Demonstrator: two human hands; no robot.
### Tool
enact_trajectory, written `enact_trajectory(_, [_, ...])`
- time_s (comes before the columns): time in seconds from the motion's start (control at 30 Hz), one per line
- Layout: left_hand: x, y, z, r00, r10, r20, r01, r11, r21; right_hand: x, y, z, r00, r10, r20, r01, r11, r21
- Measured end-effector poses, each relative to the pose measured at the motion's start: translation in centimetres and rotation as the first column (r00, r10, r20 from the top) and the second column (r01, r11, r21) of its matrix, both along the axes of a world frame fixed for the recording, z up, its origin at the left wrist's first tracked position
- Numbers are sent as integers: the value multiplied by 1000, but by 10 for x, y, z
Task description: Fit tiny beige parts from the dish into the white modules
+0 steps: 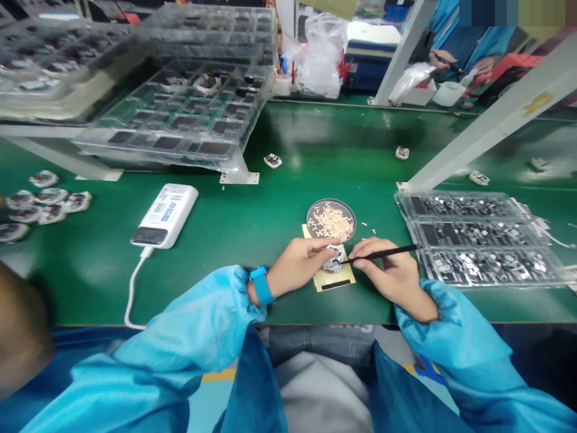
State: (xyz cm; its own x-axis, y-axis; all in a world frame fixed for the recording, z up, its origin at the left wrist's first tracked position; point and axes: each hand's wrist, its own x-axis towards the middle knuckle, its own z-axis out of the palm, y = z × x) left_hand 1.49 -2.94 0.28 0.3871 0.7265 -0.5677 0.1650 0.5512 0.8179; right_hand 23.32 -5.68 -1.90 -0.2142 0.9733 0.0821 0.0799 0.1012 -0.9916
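Now, left hand [300, 264]: fingertips pinched round the small white part [334, 258], held just over the yellow card [336, 281].
Right hand [392, 273]: closed on a thin black tool [383, 254], tip at the part.
Handling: looks light, rigid, fiddly, likely fragile; grip its outer edges.

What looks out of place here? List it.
Tan bits lie spilled on the green mat beside the round dish. Loose white parts sit scattered away from the parts tray. Left hand's small part and right hand's black stick look fine.
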Motion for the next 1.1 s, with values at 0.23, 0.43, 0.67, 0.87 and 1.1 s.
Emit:
enact_trajectory(0.23, [-3, 4, 1, 1000, 3, -2, -3, 999, -49, 13, -10, 8, 968, 112, -223, -165, 959, -232])
enact_trajectory(0.43, [-7, 1, -1, 997, 82, 15, -81, 994, -76, 70, -20, 32, 953, -291, -84, 255, 921, -293])
enact_trajectory(0.67, [-5, -2, -1, 998, 50, 24, -48, 995, -87, 149, -29, 25, 489, -48, 871, 375, 913, -161])
enact_trajectory(0.87, [-5, -1, -1, 999, 5, -37, -8, 997, -80, 162, -37, 10, 556, -23, 831, 307, 934, -180])
enact_trajectory(1.1, [-5, 1, 1, 999, 1, -36, -5, 992, -126, 123, 2, 54, 567, -92, 819, 338, 932, -129])
